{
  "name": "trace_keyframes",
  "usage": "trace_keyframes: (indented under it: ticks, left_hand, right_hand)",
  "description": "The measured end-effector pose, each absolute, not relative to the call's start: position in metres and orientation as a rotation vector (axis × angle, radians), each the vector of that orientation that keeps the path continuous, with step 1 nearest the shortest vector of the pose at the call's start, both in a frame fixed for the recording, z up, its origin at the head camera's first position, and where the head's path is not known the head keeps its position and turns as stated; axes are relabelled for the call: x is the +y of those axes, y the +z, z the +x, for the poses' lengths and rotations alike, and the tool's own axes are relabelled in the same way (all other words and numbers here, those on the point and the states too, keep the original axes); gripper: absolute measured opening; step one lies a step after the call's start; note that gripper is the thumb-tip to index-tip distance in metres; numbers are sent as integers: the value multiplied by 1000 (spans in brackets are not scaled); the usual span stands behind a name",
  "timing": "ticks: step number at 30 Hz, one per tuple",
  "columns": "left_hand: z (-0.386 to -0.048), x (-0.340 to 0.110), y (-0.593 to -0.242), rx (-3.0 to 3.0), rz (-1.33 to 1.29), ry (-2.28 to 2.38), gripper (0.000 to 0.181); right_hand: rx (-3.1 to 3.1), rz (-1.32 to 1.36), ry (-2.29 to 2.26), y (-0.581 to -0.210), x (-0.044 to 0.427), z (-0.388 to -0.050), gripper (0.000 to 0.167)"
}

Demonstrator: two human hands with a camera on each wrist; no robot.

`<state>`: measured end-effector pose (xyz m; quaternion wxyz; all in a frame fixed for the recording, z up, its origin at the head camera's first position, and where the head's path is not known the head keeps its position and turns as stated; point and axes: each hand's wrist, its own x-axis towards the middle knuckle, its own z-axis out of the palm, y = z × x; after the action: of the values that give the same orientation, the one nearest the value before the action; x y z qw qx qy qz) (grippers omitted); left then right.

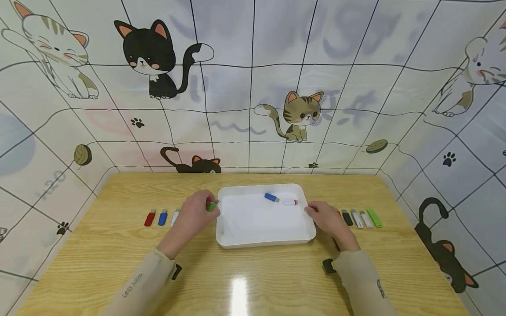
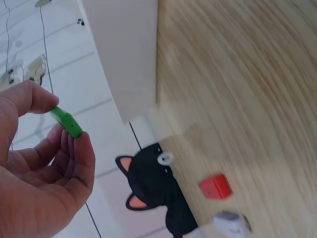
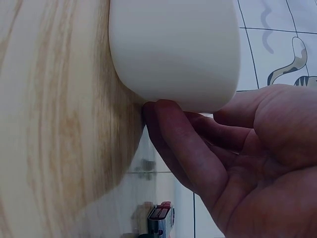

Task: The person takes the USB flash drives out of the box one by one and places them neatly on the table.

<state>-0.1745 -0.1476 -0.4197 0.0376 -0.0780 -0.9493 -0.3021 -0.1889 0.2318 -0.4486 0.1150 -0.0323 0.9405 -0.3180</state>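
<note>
Near the left rim of a white tray (image 1: 257, 221), my left hand (image 1: 193, 215) pinches a green USB flash drive (image 1: 212, 205) between thumb and fingers. The left wrist view shows the green drive's end (image 2: 73, 126) pointing out from the fingertips, apart from the tray wall (image 2: 126, 54). At the tray's right side, my right hand (image 1: 328, 219) grips the rim. In the right wrist view its fingers (image 3: 185, 144) press against the outer wall (image 3: 173, 54); the thumb is partly hidden. Inside the tray lie a blue flash drive (image 1: 271, 197) and a white one with a red end (image 1: 290, 202).
Left of the tray, a red drive (image 1: 149, 218), a blue drive (image 1: 163, 218) and a white drive (image 1: 174, 217) lie in a row. To the right lie several more, including a black (image 1: 347, 217) and a green one (image 1: 374, 218). Cat-print cloth (image 1: 229, 127) surrounds the wooden table (image 1: 205, 285).
</note>
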Motion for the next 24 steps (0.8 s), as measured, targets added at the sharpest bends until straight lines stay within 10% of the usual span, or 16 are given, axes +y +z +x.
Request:
trace_keyframes:
  ticks: [24]
  left_hand:
    - [-173,-242,-423,-2912,-45,-843,26]
  right_hand:
    - [2772,-108,-931,-447,230,-187,32]
